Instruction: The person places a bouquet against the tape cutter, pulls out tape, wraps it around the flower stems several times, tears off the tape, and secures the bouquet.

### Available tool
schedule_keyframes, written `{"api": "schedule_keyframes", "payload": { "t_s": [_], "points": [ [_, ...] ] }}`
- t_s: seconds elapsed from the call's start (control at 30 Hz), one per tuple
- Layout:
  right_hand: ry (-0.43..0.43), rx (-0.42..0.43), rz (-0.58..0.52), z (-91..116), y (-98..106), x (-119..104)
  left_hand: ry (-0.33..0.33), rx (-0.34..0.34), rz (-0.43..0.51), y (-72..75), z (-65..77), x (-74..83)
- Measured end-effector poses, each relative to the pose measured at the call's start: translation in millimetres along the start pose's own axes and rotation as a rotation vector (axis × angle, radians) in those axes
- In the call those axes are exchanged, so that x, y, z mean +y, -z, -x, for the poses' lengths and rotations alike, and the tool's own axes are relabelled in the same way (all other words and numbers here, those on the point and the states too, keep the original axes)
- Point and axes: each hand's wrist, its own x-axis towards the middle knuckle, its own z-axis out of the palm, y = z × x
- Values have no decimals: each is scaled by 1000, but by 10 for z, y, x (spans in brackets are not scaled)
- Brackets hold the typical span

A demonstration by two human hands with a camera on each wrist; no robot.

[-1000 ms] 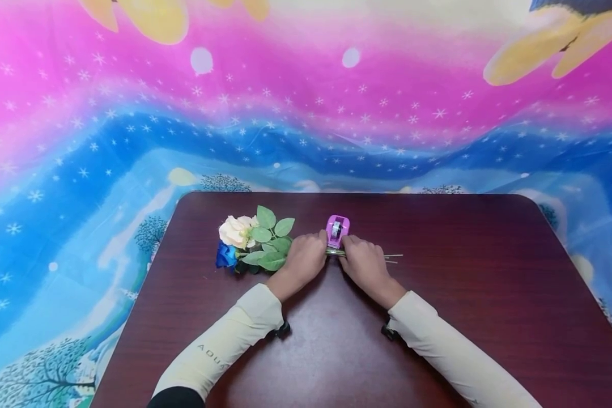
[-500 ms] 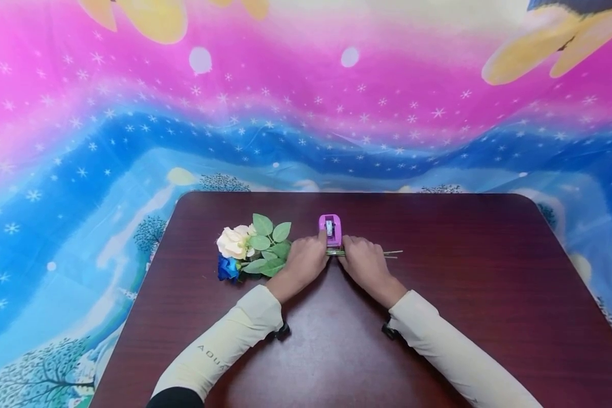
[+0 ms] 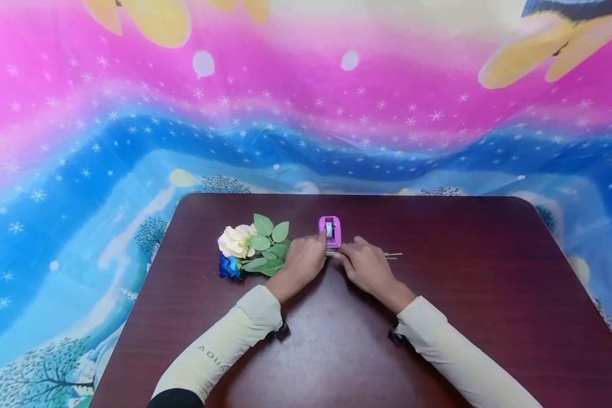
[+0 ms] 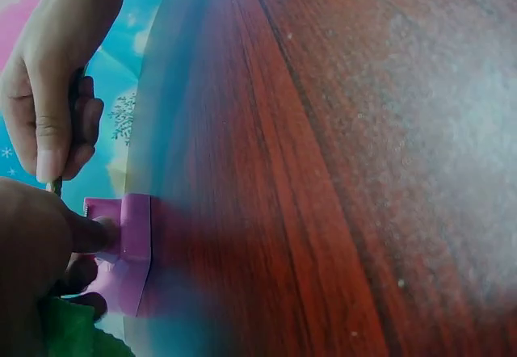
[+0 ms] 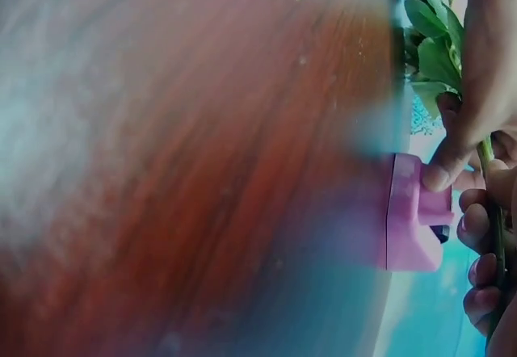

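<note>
A cream rose (image 3: 234,241) and a blue rose (image 3: 229,266) lie side by side at the left, with green leaves (image 3: 271,264) behind their heads. My left hand (image 3: 306,255) grips their stems (image 5: 486,153) just below the leaves, its thumb pressed on a pink tape dispenser (image 3: 337,233). Close beside it, my right hand (image 3: 368,266) curls its fingers round the same stems, the thumb along them in the left wrist view. Bare stem ends poke out past the right hand. The dispenser stands at the stems, between both hands and beyond them.
The dark red-brown table (image 3: 469,294) has rounded far corners. Behind it hangs a pink and blue cloth (image 3: 306,130) printed with snowflakes and trees. A small dark camera mount sits at each wrist.
The tape dispenser has shifted slightly left and the rose heads have turned a little. My right hand has since changed its grip on the stems, its wrist moving slightly right and nearer.
</note>
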Motion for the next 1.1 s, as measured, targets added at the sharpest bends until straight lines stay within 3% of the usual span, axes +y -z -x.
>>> {"api": "schedule_keyframes", "payload": {
  "t_s": [0.3, 0.63, 1.0, 1.1],
  "points": [
    [26, 22, -43, 35, 12, 44, -48, 22, -33, -40, -6, 2],
    [40, 31, -41, 42, 28, 2, -39, -31, 36, -25, -23, -15],
    [114, 36, -25, 43, 19, 9, -34, -30, -58, 8, 65, -34],
    [122, 26, 8, 16, 16, 7, -13, -46, -31, 61, 94, -34]
  ]
}}
